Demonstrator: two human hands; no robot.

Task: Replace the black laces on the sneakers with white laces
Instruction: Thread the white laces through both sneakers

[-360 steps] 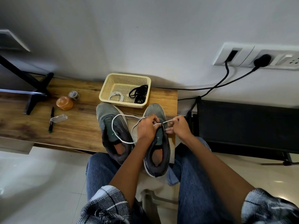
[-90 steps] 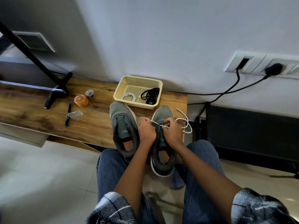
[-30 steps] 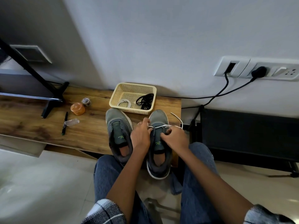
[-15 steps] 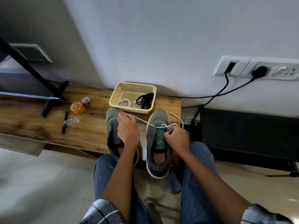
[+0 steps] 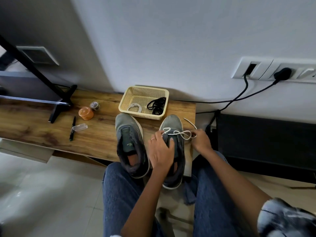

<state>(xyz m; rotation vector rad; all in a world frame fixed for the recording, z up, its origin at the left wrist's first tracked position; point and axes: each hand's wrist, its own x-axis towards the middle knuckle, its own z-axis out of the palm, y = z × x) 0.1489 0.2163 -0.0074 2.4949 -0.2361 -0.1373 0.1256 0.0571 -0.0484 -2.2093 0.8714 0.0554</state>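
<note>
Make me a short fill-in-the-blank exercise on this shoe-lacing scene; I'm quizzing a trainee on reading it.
1. The white lace is being threaded into the ____ sneaker.
2. The black laces lie in the ____ beside a coiled white lace.
3. The left sneaker has ____ lace in it.
4. The black pen lies on the wooden ____.

Missing words: right; basket; no; table

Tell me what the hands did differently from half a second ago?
The left hand came back from over the left sneaker to the right sneaker, pinching the white lace near its toe. The right hand moved outward, pulling the lace's other side to the right. Both sneakers, the basket with the black laces and the marker stayed put.
</note>
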